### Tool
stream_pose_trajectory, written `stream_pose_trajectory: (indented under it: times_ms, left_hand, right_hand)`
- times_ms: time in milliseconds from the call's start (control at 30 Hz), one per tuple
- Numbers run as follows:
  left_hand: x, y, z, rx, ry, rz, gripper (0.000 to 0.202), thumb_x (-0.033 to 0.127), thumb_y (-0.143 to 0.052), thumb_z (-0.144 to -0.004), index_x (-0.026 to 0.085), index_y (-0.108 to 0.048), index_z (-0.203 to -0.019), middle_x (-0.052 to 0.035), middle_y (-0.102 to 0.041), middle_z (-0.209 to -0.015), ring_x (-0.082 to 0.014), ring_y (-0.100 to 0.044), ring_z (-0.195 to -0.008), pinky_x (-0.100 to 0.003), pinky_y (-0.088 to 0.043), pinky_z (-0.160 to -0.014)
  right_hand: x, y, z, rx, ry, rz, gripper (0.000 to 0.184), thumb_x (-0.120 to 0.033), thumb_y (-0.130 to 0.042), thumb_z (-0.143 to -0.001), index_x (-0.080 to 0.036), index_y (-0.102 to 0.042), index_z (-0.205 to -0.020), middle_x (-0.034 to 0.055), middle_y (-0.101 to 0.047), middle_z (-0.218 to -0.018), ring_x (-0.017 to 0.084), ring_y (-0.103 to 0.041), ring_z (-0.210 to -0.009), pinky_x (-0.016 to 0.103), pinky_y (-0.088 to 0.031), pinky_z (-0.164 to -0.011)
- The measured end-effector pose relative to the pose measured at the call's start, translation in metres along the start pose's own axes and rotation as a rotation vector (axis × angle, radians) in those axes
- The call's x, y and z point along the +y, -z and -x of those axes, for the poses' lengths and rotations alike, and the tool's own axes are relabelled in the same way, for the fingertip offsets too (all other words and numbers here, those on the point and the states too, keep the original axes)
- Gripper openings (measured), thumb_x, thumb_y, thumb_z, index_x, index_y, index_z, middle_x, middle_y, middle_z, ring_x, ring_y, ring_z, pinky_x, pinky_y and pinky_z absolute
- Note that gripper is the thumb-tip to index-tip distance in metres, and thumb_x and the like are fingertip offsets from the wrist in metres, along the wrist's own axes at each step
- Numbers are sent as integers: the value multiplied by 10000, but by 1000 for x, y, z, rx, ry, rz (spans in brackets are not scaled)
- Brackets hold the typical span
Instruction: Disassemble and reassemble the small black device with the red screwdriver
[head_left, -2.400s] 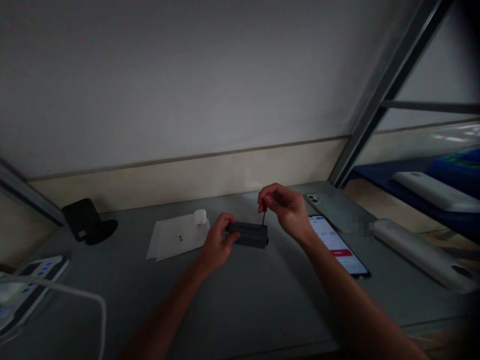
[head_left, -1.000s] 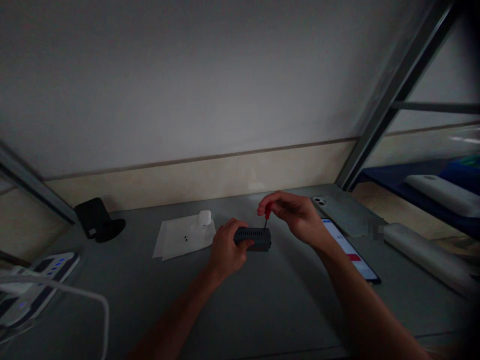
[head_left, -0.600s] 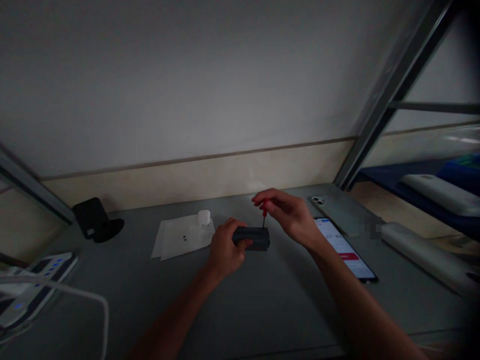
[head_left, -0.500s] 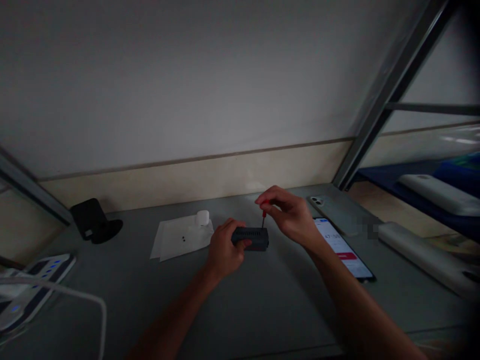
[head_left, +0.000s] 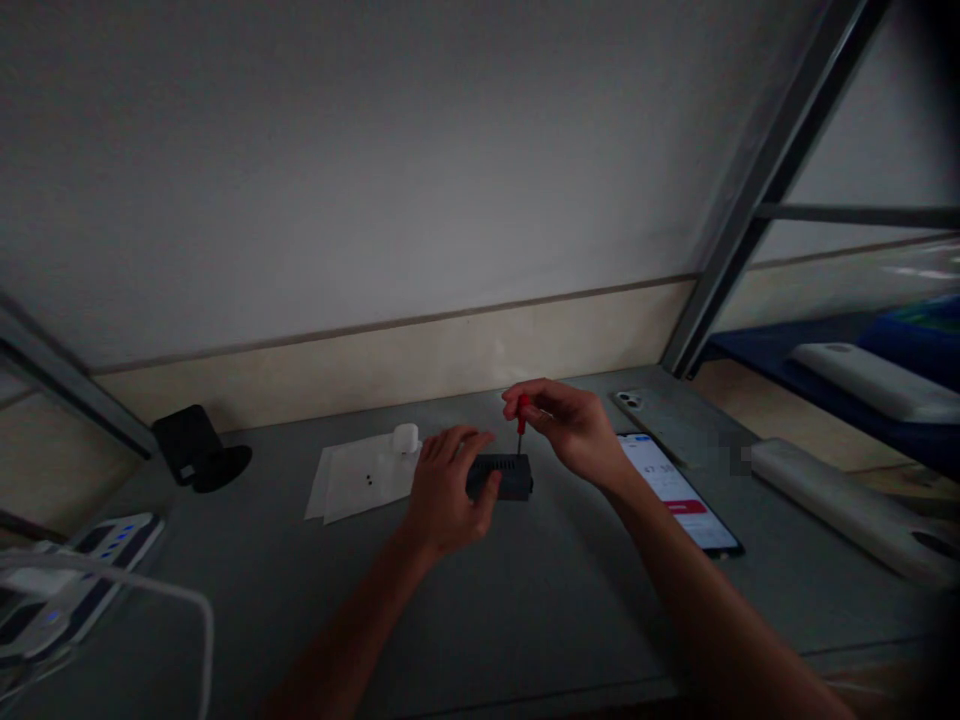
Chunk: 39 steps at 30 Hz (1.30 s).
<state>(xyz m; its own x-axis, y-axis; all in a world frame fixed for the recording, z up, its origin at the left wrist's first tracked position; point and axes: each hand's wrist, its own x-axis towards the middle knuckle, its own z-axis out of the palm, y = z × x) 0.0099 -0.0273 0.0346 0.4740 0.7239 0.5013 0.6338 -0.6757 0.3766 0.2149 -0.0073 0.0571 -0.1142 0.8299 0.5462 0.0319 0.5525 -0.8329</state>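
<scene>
A small dark box with a slotted top [head_left: 508, 474] lies on the grey table [head_left: 525, 600]. My left hand [head_left: 444, 490] grips its left end, fingers curled over the top. My right hand [head_left: 568, 425] pinches a small red-handled screwdriver [head_left: 521, 418] that stands upright, its thin tip down on the box's right part. To the left lies a white sheet of paper [head_left: 360, 480] with two tiny dark specks, perhaps screws [head_left: 369, 480], and a small white cap-like piece [head_left: 406, 437] at its far corner.
A lit phone [head_left: 679, 492] lies right of my right arm, another phone face down [head_left: 667, 420] behind it. A long pale case [head_left: 847, 508] lies far right by a metal shelf post [head_left: 750, 190]. A black stand [head_left: 196, 450] and a power strip [head_left: 82, 570] with a white cable sit at left.
My left hand has shifted further over the top of the box. The screwdriver stays upright on the box; my right hand has turned slightly. The camera view has drifted a little.
</scene>
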Motion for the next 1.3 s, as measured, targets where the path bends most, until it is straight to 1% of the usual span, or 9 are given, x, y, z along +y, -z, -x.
stream_pose_trajectory:
  times_ms: [100,200,367,500,733,900,1067,1200,1300]
  left_hand:
    - [13,2,-10,-33,-12,8,259,258,-578,-922,213,-638,-1170,-91,-662,-1173,-270,-594,-1129,-433,-404,-1015]
    - [18,3,-25,-172,-15,62,160,188,-568,-900,205,-672,-1020,-66,-709,-1036,-231,-653,-985,-365,-459,-907]
    - [7,15,-57,-447,-33,157,101,195,-600,-867,193,-699,-885,-37,-728,-858,-186,-661,-760,-292,-454,-706]
    - [-1,16,-77,-598,-87,229,162,193,-562,-877,171,-632,-731,-1,-648,-669,-131,-560,-582,-258,-370,-577]
    - [3,13,-80,-623,-76,150,204,203,-569,-846,166,-559,-645,27,-549,-592,-106,-471,-534,-267,-289,-541]
    - [10,17,-81,-628,-95,96,199,149,-568,-825,167,-533,-630,35,-510,-579,-102,-443,-524,-268,-257,-524]
    - [10,15,-80,-638,-95,65,178,164,-559,-852,169,-577,-675,15,-554,-611,-115,-454,-531,-269,-286,-544]
    - [7,12,-80,-622,-116,60,169,163,-556,-861,169,-597,-698,3,-580,-644,-127,-480,-561,-268,-306,-561]
    - [7,11,-80,-603,-136,49,183,177,-560,-884,170,-604,-706,4,-570,-634,-126,-474,-543,-270,-311,-554]
  right_hand:
    - [-2,1,-1,-7,55,61,163,-287,-610,-940,-221,-725,-1035,66,-707,-1006,201,-648,-950,349,-534,-792]
    - [-4,0,-3,36,115,124,138,-277,-664,-900,-235,-745,-1004,62,-686,-1010,191,-639,-932,336,-533,-791]
    - [-5,0,-1,21,43,42,162,-246,-577,-945,-214,-717,-1021,49,-728,-956,183,-677,-879,350,-536,-821]
    - [-4,2,-1,13,85,102,156,-237,-608,-922,-221,-738,-1008,62,-721,-1004,190,-667,-922,341,-526,-820]
    - [-6,4,-1,-15,27,24,198,-252,-555,-957,-223,-703,-1087,43,-722,-937,188,-678,-895,350,-521,-837]
    - [-8,0,-2,64,115,130,47,-249,-675,-874,-212,-703,-869,48,-675,-933,182,-633,-869,316,-510,-777]
    - [-6,1,-1,19,11,16,160,-272,-563,-952,-207,-697,-1011,39,-703,-884,172,-655,-810,323,-523,-753]
    - [-4,1,-2,47,65,88,115,-286,-642,-902,-215,-721,-946,51,-687,-940,183,-644,-875,319,-527,-774]
    - [-3,3,-2,30,46,43,179,-290,-580,-944,-216,-719,-1029,41,-674,-867,173,-636,-797,323,-529,-736]
